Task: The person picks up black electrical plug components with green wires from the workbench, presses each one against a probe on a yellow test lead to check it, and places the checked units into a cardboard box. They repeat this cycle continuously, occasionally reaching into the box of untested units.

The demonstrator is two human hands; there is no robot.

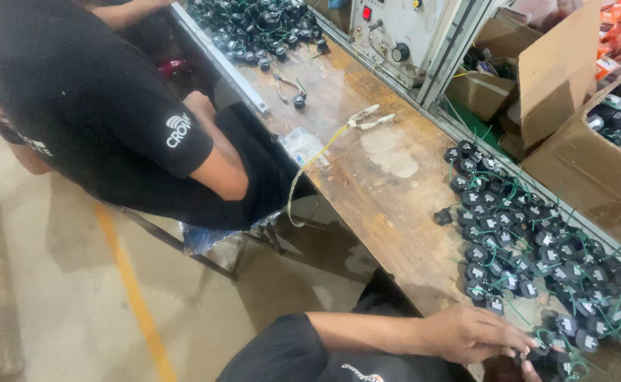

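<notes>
Far left: pale concrete floor with a yellow painted line running across it. A co-worker in a black short-sleeved shirt sat beside the long worn wooden workbench, bent toward it, elbow near the bench edge.

On the bench past the co-worker: a small clear plastic bag, a yellow-green wire trailing off the edge, a pair of pale-handled pliers, and a smaller pair of metal cutters. Far end of the bench held another heap of small black parts. A grey metal control box with a red switch and a black knob stood behind.

Bottom centre: the wearer's left hand reached in from a black sleeve, fingers curled and pinched on a small black round component with green leads at the near edge of the pile. That piece lay right at the fingertips, touching them. Only a sliver of the right hand showed at the bottom edge; its grip could not be made out.

Right: a spread of the same black round components with thin green wires covered the bench, one stray piece apart on its left. Open brown cardboard boxes stood behind the bench.
</notes>
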